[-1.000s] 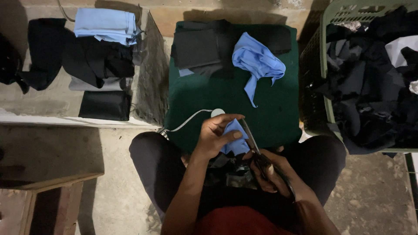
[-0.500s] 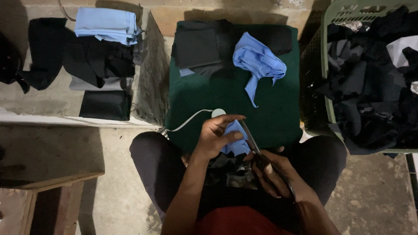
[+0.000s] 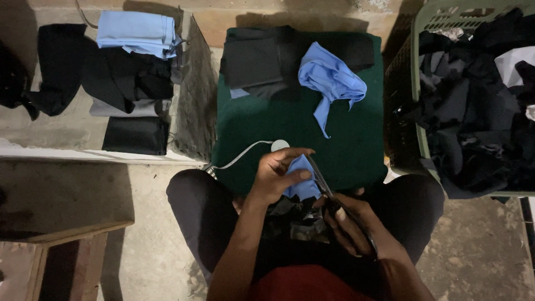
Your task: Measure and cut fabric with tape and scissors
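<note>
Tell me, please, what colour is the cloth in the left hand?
Light blue; the cloth in the left hand shows best in the head view.

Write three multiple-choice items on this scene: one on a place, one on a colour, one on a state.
1. Where does the crumpled light blue cloth lie?
A. On the green padded surface
B. In the green plastic basket
C. On the floor

2. What colour is the small cloth piece pinched in the left hand?
A. Red
B. Light blue
C. White

3. What is the right hand doing?
A. Resting empty
B. Lifting the basket
C. Gripping dark-handled metal scissors

Answers:
1. A: it rests on the green top beside dark folded fabric.
2. B: blue shows between the fingers.
3. C: the blades reach the blue piece.
</note>
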